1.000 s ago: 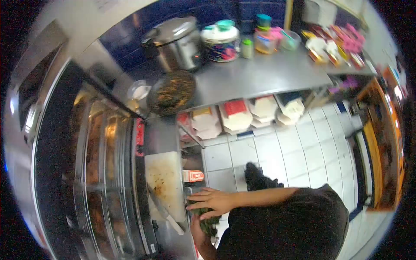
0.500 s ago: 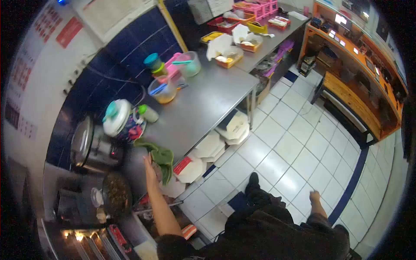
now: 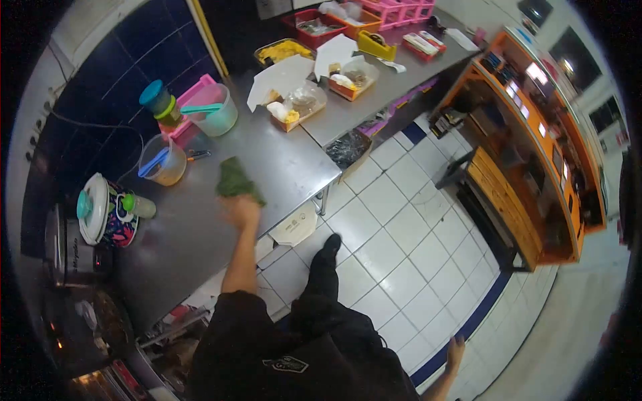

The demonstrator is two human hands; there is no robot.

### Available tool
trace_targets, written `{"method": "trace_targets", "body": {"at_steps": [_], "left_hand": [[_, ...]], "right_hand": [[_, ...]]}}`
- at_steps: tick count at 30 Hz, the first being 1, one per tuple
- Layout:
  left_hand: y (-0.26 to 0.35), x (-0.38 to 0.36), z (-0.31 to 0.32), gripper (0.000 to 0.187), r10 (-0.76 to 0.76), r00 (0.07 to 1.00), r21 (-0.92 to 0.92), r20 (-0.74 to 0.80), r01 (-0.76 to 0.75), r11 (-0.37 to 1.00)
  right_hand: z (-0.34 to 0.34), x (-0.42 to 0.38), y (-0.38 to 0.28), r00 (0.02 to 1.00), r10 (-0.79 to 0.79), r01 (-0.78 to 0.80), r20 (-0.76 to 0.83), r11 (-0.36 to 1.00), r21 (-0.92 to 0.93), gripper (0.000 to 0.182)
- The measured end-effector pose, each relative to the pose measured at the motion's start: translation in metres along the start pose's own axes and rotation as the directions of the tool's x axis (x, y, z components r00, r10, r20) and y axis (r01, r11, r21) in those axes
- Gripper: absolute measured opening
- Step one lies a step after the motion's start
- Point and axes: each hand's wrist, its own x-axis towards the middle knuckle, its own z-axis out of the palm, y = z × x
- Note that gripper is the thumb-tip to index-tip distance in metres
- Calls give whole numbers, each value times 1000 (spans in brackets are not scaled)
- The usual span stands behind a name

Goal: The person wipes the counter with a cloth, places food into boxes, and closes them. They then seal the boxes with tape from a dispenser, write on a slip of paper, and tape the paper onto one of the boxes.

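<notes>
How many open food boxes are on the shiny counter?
2. One open white-lidded orange cardboard box is beyond the crumpled green cloth at the left hand; the second box sits just past it, beside the chunky yellow plastic holder. I see no others there.

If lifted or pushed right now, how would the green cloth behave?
The cloth is probably floppy: its outline is irregular at the left hand. It looks like thin fabric, so likely light. Lying low on the counter, it seems unlikely to roll.
</notes>
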Motion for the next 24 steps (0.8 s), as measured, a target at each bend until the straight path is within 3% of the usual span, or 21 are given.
{"method": "trace_targets", "body": {"at_steps": [1,2,4,5,6,7,8,9,10,12,13,14,15,16,17,18,19,21,22,23,24], "left_hand": [[29,1,22,58,87,994,62,63,-91,994],[65,-7,28,55,169,985,23,43,-171,985],[129,-22,38,49,329,944,-97,-11,-329,939],[157,-30,42,46,405,913,-175,-45,-407,897],[176,-40,29,43,496,868,-223,7,-482,847],[188,-45,23,41,509,861,-327,-5,-482,813],[197,-56,15,40,518,855,-427,-14,-474,770],[201,-61,-21,40,432,861,-646,267,-173,744],[200,-63,-58,41,392,757,-734,522,166,658],[187,-74,-85,32,303,885,-896,355,230,379],[174,-72,-95,30,80,918,-892,389,353,283],[160,-66,-106,30,-135,895,-883,424,442,157],[145,-57,-127,28,-248,887,-919,389,392,-38],[127,-46,-144,33,-409,835,-923,368,383,-48],[121,-35,-163,48,-489,826,-952,280,303,-34],[92,-30,-156,59,-505,848,-951,160,270,153],[63,-25,-150,71,-513,858,-911,37,240,336],[70,-39,-137,79,-587,787,-707,-191,305,639],[95,-44,-138,87,-644,708,-581,-291,404,707],[122,-48,-127,87,-659,689,-589,-302,408,697],[148,-57,-117,88,-725,641,-730,-252,366,578]], "right_hand": [[40,10,-125,974,175,-186,145,980,65,60],[82,77,-121,964,-65,53,259,997,53,58],[191,143,-229,876,-329,381,352,920,-88,59],[241,139,-313,825,-375,485,422,854,-188,61],[292,128,-385,775,-347,406,528,914,4,57],[332,105,-456,682,-413,455,603,886,92,57],[360,79,-521,556,-491,650,670,760,17,57],[398,56,-544,311,-808,862,500,461,209,56],[407,26,-588,77,-851,832,519,342,437,57],[402,-15,-645,-234,-790,852,566,114,510,64],[404,-12,-657,-219,-801,840,557,136,526,64],[406,-5,-667,-339,-705,825,623,96,556,65],[408,6,-676,-448,-586,808,675,57,586,67],[415,24,-682,-430,-600,811,674,72,581,67],[427,50,-688,-397,-478,801,784,236,550,68],[437,77,-700,-378,-333,781,863,386,491,69],[444,108,-717,-412,-487,717,770,348,604,66],[459,170,-771,-393,-532,663,750,401,632,63],[472,202,-806,-358,-584,595,728,458,660,60],[489,235,-841,-303,-697,585,650,402,704,50],[508,265,-874,-242,-790,570,564,355,741,41]]}}
